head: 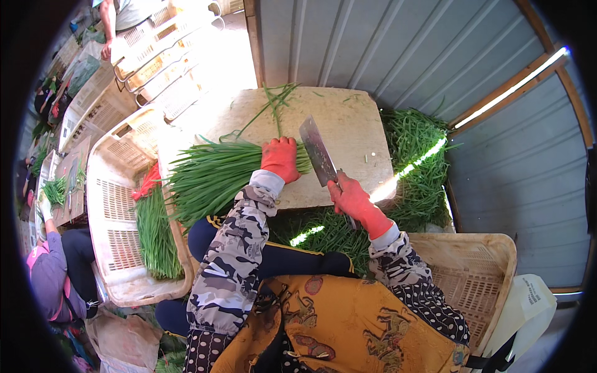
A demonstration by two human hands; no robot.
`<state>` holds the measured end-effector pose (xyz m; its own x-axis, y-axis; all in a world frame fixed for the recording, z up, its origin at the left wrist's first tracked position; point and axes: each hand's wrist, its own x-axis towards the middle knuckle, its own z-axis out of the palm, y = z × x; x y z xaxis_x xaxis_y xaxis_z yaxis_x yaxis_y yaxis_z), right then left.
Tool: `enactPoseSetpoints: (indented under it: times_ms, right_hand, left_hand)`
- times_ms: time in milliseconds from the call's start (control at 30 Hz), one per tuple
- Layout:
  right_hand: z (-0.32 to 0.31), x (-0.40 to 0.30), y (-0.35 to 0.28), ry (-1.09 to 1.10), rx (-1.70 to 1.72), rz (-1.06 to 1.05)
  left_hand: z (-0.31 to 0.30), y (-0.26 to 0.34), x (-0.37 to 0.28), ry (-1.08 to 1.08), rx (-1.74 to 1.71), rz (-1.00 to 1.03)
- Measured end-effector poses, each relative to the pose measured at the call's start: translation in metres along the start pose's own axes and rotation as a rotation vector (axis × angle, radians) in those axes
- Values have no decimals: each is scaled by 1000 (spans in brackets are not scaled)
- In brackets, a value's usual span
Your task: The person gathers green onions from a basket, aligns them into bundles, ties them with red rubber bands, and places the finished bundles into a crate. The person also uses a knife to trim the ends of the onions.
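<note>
On a pale wooden board (345, 107) lies a thick bunch of green garlic chives (214, 172), its leaves spreading to the left over the board's edge. My left hand (281, 160), in an orange-red rubber glove, presses around the bunch near its pale cut ends. In my right hand (353, 198), gloved alike, is the handle of a cleaver (319, 151). The blade stands tilted just right of the stalk ends, with small green bits stuck to it; a narrow gap shows between them. Several loose stalks (278, 105) lie crossed on the board above my left hand.
Left stands a plastic crate (109, 186) holding a chive bundle (158, 233) with a red tie. Trimmings (415, 196) heap beside and below the board. Another crate (475, 261) is at lower right. A corrugated metal wall (373, 42) rises behind. A co-worker (51, 275) sits far left; another person stands upper left.
</note>
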<state>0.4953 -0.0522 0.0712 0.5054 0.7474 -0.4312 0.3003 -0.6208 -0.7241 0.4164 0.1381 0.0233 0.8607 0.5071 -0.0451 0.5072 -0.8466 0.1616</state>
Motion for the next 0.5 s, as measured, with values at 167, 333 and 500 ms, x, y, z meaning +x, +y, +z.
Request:
enactPoseSetpoints:
  times_ms: [167,333,500]
  right_hand:
    - [3,5,-15,3,-131,41]
    - [5,45,-12,-10,-113,22]
    - [10,68,-12,-20,-68,18]
  left_hand:
    - [-2,-1,4,-49,-29,2]
    - [-1,2,9,-82,5,-21]
    - [-1,1,13,-100,-1,-38]
